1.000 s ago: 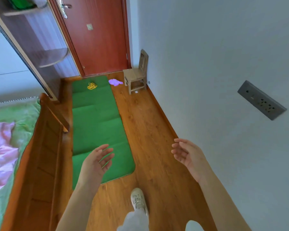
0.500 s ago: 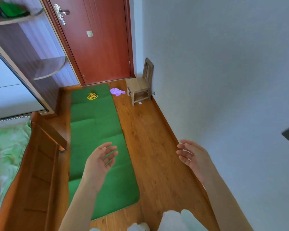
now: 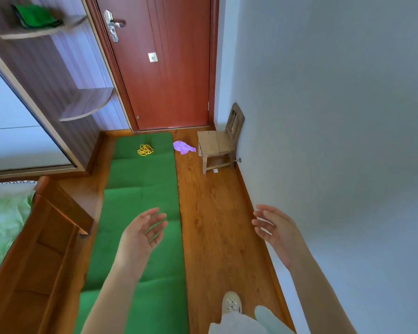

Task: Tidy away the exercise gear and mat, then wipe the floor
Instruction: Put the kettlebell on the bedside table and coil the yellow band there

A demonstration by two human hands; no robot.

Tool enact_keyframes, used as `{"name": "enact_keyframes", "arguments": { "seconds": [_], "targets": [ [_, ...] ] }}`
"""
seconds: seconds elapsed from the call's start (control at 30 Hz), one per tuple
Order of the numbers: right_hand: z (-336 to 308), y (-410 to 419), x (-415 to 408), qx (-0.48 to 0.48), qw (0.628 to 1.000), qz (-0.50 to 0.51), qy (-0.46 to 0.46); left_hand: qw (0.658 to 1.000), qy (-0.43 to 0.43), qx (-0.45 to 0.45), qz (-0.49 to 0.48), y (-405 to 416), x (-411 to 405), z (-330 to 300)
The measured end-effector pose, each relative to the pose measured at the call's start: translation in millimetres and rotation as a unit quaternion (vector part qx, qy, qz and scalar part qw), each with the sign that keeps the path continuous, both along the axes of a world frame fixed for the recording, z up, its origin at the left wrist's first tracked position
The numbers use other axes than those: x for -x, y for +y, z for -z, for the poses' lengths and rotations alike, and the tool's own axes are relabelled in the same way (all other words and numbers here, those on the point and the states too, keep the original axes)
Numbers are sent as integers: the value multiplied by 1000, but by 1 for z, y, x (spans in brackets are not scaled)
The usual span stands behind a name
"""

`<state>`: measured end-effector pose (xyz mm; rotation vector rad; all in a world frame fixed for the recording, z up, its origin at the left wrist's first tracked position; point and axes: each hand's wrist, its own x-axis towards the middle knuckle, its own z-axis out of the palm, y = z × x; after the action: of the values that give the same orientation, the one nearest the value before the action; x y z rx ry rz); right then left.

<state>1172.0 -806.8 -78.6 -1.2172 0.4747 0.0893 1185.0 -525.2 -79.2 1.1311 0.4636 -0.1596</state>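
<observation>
A long green exercise mat (image 3: 140, 189) lies flat on the wooden floor, running from the door toward me. A coiled yellow band (image 3: 145, 149) rests on the mat's far end. Just right of that end, a crumpled purple cloth (image 3: 183, 147) lies on the floor. My left hand (image 3: 140, 233) hovers above the mat's middle, fingers relaxed and spread, holding nothing. My right hand (image 3: 276, 229) hangs over the bare floor near the wall, also relaxed and holding nothing.
A small wooden chair (image 3: 219, 143) stands against the right wall by the red door (image 3: 164, 68). Wardrobe corner shelves (image 3: 87, 104) rise at left; a folded green cloth (image 3: 35, 16) sits on the top one. A wooden bed frame (image 3: 46, 249) borders the mat's left side.
I have walked forward along the mat, so the door, chair, band and cloth are nearer. Both hands stay raised and hold nothing.
</observation>
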Motion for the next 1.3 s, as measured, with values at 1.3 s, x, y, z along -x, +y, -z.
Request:
{"name": "enact_keyframes", "arguments": {
  "seconds": [1.3],
  "targets": [
    [-4,22,-633,44,986,-158,27,986,4,-29,-164,34,-555,-13]
  ]
}}
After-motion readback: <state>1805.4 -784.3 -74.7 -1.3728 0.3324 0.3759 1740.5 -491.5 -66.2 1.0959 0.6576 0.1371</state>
